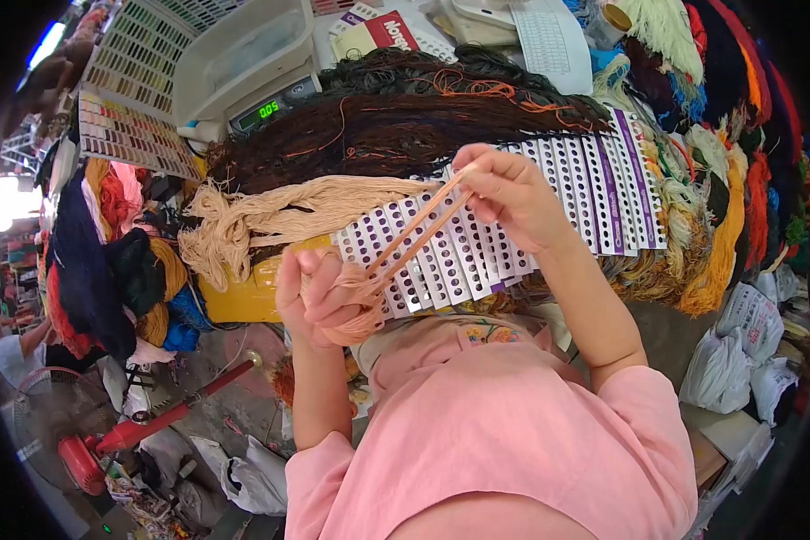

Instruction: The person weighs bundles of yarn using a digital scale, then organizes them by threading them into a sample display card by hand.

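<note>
My left hand [317, 292] is closed around a bundle of peach thread [355, 315], its fingers wrapped in the strands. Up and to the right, my right hand [504, 193] pinches the far end of the same thread, which runs taut between the two hands in narrow strands. Beneath the strands lie overlapping white cards with rows of dark holes [454, 261]. A cream thread skein [310, 202] stretches across the table behind my left hand. Beyond it lies a thick pile of dark brown and black thread [288, 148] with some orange strands.
A scale [274, 108] with a green display and a grey plastic tub [243, 54] stand at the back left, beside colour sample charts [130, 135]. Coloured skeins [720, 261] hang at the right. A red fan [85, 459] is at the lower left; a person's arm shows behind it.
</note>
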Motion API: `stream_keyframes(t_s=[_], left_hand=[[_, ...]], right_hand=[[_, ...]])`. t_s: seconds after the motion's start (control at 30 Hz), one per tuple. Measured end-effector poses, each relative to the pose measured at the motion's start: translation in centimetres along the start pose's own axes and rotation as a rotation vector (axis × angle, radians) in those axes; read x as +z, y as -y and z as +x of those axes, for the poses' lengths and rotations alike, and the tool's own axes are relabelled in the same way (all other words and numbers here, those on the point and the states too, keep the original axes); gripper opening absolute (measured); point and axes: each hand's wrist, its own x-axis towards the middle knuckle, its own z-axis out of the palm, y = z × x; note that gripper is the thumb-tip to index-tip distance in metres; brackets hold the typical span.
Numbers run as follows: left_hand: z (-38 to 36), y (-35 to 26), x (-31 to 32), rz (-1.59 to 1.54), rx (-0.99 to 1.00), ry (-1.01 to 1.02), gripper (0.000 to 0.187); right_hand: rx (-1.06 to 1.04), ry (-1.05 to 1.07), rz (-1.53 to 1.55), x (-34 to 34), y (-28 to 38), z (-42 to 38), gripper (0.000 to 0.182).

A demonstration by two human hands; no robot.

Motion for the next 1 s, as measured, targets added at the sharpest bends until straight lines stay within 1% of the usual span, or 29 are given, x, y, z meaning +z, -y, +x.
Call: stream_keyframes(t_s=[0.07,0.1,0.13,0.17,0.23,0.27,0.3,0.33,0.4,0.43,0.47,0.5,0.53,0.57,0.6,0.63,0.67,0.7,0.73,0.77,0.8,0.83,0.87,0.9,0.93,1.0], left_hand=[[-0.2,-0.4,0.0,-0.038,0.03,0.031,0.04],[-0.3,-0.7,0.0,-0.077,0.061,0.066,0.04],[-1.1,-1.3,0.4,-0.078,0.125,-0.024,0.036],[-2.5,-2.7,0.1,-0.089,0.155,-0.055,0.034],[-6.1,-6.1,-0.1,-0.061,0.3,-0.182,0.028],[-7.8,-7.4,0.4,0.02,0.488,-0.422,0.027],[-9.4,-8.7,0.9,0.159,0.647,-0.733,0.026],[-11.1,-10.0,1.4,0.294,0.729,-1.053,0.026],[-12.5,-11.0,2.5,0.441,1.071,-1.463,0.027],[-13.6,-11.8,2.2,0.352,0.991,-1.125,0.029],[-14.7,-12.6,1.9,0.258,0.849,-0.837,0.03],[-12.9,-12.0,1.3,0.197,0.67,-0.724,0.031],[-11.1,-11.3,0.8,0.151,0.473,-0.615,0.032],[-9.2,-10.7,0.2,0.129,0.28,-0.516,0.033],[-6.1,-8.9,-0.9,0.177,0.2,-0.577,0.026],[-2.9,-7.0,-2.1,0.223,0.117,-0.634,0.02],[0.3,-5.2,-3.2,0.263,0.031,-0.685,0.017],[2.7,-3.3,-3.6,0.427,-0.069,-0.759,0.015],[5.1,-1.4,-3.9,0.583,-0.181,-0.823,0.015],[7.7,0.7,-3.4,0.83,-0.26,-0.903,0.016],[9.4,1.9,-4.5,1.068,-0.329,-0.87,0.017],[10.3,3.1,-6.3,1.111,-0.331,-0.962,0.017],[10.9,3.5,-7.3,1.21,-0.403,-0.956,0.015],[11.6,3.9,-8.3,1.309,-0.476,-0.946,0.015],[11.8,3.8,-9.5,1.362,-0.572,-0.895,0.013],[11.4,4.3,-8.1,1.436,-0.52,-0.842,0.01]], right_hand=[[0.026,-0.021,0.1,-0.4,1.7,0.0,0.009],[0.0,0.027,0.181,-1.4,2.3,0.0,0.011],[-0.054,0.039,0.186,-2.4,3.3,-0.3,0.011],[-0.102,0.055,0.188,-3.7,4.6,-0.7,0.01],[-0.206,0.124,0.151,-7.4,8.8,-2.2,0.012],[-0.258,0.135,0.115,-9.6,11.5,-3.0,0.014],[-0.44,-0.238,-0.165,-11.2,14.3,-4.1,0.015],[-0.458,0.021,-0.078,-17.6,19.2,-5.1,0.013],[-0.753,-0.243,0.243,-26.1,28.1,-10.0,0.012],[-0.83,-0.283,0.137,-24.6,27.8,-9.9,0.015],[-0.906,-0.332,0.031,-22.8,27.4,-9.8,0.018],[-0.979,-0.388,-0.071,-21.0,27.1,-9.7,0.021],[-0.89,-0.42,-0.215,-19.8,24.7,-8.0,0.02],[-0.696,-0.439,-0.379,-17.9,20.8,-5.6,0.019],[-0.504,-0.441,-0.517,-15.7,16.7,-3.5,0.019],[-0.345,-0.408,-0.567,-13.5,12.6,-1.5,0.019],[-0.116,-0.385,-0.845,-11.9,9.7,0.0,0.021],[-0.143,-0.264,-0.758,-11.7,6.0,1.4,0.022],[-0.072,-0.274,-0.759,-10.4,3.7,2.0,0.018],[0.017,-0.212,-0.812,-10.4,1.1,3.0,0.014],[-0.016,-0.194,-0.883,-9.0,-0.3,3.2,0.012],[-0.052,-0.198,-0.947,-9.1,-2.8,3.8,0.012],[-0.119,-0.195,-1.055,-8.8,-4.4,3.8,0.011],[-0.231,-0.193,-1.178,-8.3,-5.4,3.5,0.011],[-0.333,-0.201,-1.261,-8.1,-5.9,3.3,0.011],[-0.444,-0.215,-1.297,-7.9,-5.9,2.8,0.012]])
